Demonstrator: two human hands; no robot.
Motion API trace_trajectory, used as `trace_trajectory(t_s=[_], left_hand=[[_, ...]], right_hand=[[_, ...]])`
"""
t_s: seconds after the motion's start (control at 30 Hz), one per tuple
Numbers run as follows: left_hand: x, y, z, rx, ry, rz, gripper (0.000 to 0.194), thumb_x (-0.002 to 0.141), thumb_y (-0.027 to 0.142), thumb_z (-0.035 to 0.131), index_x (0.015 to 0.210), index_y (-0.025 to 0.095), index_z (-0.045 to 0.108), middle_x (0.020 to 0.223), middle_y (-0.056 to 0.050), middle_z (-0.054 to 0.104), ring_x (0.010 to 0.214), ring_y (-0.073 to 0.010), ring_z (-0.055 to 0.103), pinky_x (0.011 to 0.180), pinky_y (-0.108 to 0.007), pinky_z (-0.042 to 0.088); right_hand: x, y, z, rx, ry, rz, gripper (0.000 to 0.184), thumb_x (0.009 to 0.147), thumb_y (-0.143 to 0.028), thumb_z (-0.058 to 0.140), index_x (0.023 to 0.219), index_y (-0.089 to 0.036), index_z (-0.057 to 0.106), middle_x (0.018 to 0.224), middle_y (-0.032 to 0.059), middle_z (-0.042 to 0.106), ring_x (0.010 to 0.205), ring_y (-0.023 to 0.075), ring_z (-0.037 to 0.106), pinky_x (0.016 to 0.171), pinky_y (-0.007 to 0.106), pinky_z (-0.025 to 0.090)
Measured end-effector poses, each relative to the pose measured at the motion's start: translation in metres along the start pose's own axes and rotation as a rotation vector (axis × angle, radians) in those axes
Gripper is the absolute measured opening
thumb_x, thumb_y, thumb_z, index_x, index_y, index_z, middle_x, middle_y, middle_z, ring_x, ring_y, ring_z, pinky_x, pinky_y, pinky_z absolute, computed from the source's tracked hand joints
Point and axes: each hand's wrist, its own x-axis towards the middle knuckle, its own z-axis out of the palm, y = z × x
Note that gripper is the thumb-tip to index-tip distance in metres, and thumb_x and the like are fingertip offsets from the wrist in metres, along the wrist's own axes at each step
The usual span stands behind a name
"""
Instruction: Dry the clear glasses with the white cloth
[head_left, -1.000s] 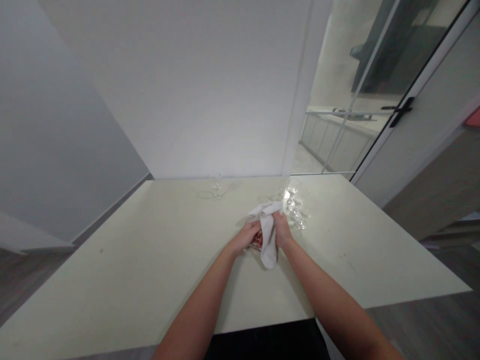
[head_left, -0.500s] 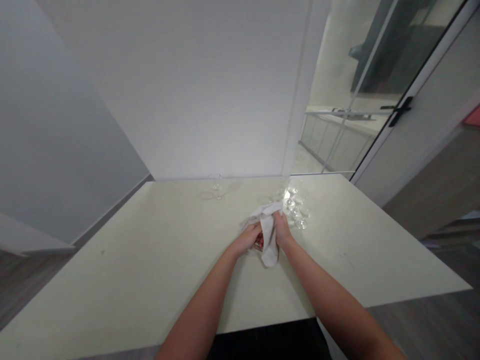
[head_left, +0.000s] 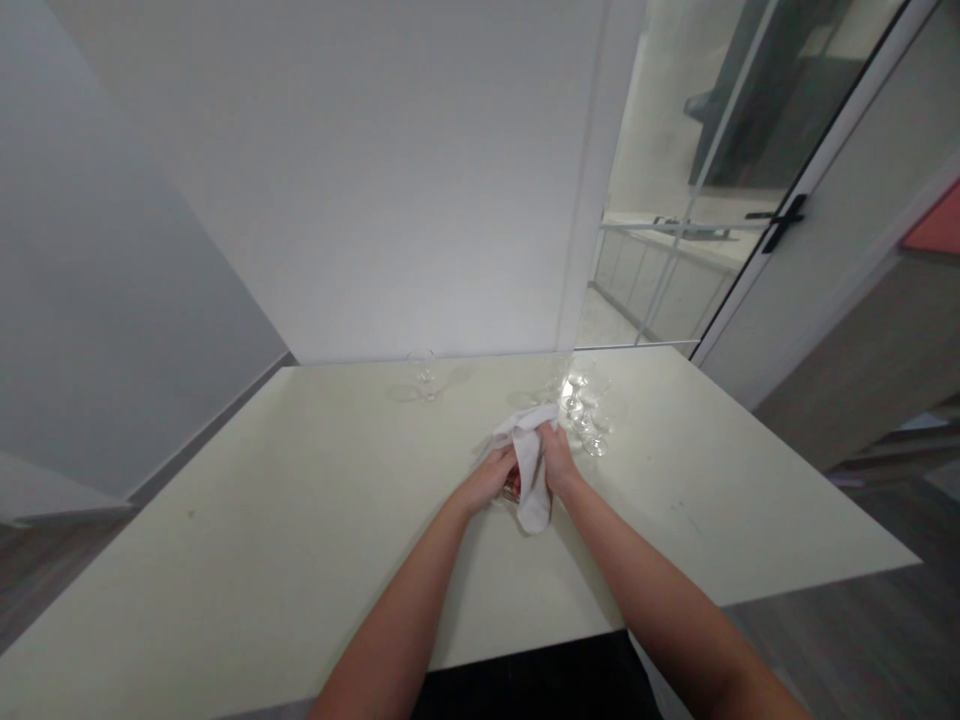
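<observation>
Both my hands meet over the middle of the pale table. My left hand is closed around a clear glass that shows only as a reddish glint between my hands. My right hand grips a white cloth that is draped over the glass and hangs down past my fingers. Most of the glass is hidden by the cloth and my fingers.
Several clear stemmed glasses stand just beyond my right hand. A single stemmed glass stands at the far edge by the white wall. A glass door with a black handle is at the right.
My hands, cloth and glass keep their grip and stay in the same spot on the table; the view has shifted slightly to the right.
</observation>
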Motion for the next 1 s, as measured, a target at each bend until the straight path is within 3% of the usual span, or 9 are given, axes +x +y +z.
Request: trace_trajectory(t_s=[0.13, 0.33, 0.67, 0.8, 1.0], left_hand=[[0.0001, 0.0009, -0.0007, 0.069, 0.073, 0.04, 0.051, 0.082, 0.062, 0.046, 0.075, 0.014, 0.06, 0.056, 0.0, 0.054, 0.047, -0.0112, 0.05, 0.048, -0.023, 0.039], [0.0024, -0.0007, -0.0055, 0.281, 0.379, 0.256, 0.032, 0.082, 0.045, 0.054, 0.09, 0.015, 0.062, 0.072, -0.002, 0.065, 0.064, -0.0146, 0.059, 0.058, -0.023, 0.042], [0.0024, -0.0014, -0.0056, 0.225, 0.348, 0.218, 0.03, 0.082, 0.046, 0.054, 0.084, 0.017, 0.056, 0.063, 0.002, 0.057, 0.054, -0.011, 0.051, 0.051, -0.022, 0.037], [0.0028, -0.0018, -0.0074, 0.228, 0.339, 0.225, 0.03, 0.082, 0.045, 0.054, 0.085, 0.016, 0.058, 0.067, 0.0, 0.06, 0.058, -0.0122, 0.053, 0.055, -0.022, 0.039], [0.0011, -0.0005, -0.0066, 0.273, 0.299, 0.28, 0.036, 0.073, 0.033, 0.065, 0.104, 0.016, 0.057, 0.08, -0.003, 0.065, 0.069, -0.0159, 0.059, 0.066, -0.026, 0.045]], right_hand=[[0.001, 0.0004, -0.0015, -0.082, 0.046, -0.025, 0.026, 0.072, -0.044, 0.064, 0.083, -0.02, 0.061, 0.071, -0.0024, 0.064, 0.063, 0.015, 0.055, 0.062, 0.027, 0.046], [0.0017, 0.0009, -0.0028, -0.131, 0.052, -0.1, 0.027, 0.073, -0.042, 0.066, 0.089, -0.02, 0.064, 0.081, -0.0008, 0.066, 0.073, 0.0153, 0.058, 0.068, 0.026, 0.045], [0.0006, -0.0008, -0.0016, -0.156, 0.084, -0.105, 0.026, 0.073, -0.042, 0.066, 0.086, -0.02, 0.063, 0.075, -0.0013, 0.064, 0.067, 0.0148, 0.055, 0.063, 0.025, 0.044], [0.0003, -0.0012, -0.0021, -0.145, 0.069, -0.103, 0.025, 0.072, -0.041, 0.067, 0.086, -0.02, 0.063, 0.077, -0.0014, 0.065, 0.067, 0.0147, 0.056, 0.063, 0.026, 0.044], [-0.0011, -0.0033, 0.0008, -0.155, 0.053, -0.144, 0.029, 0.07, -0.038, 0.069, 0.093, -0.02, 0.062, 0.088, 0.0005, 0.068, 0.078, 0.0161, 0.06, 0.069, 0.027, 0.048]])
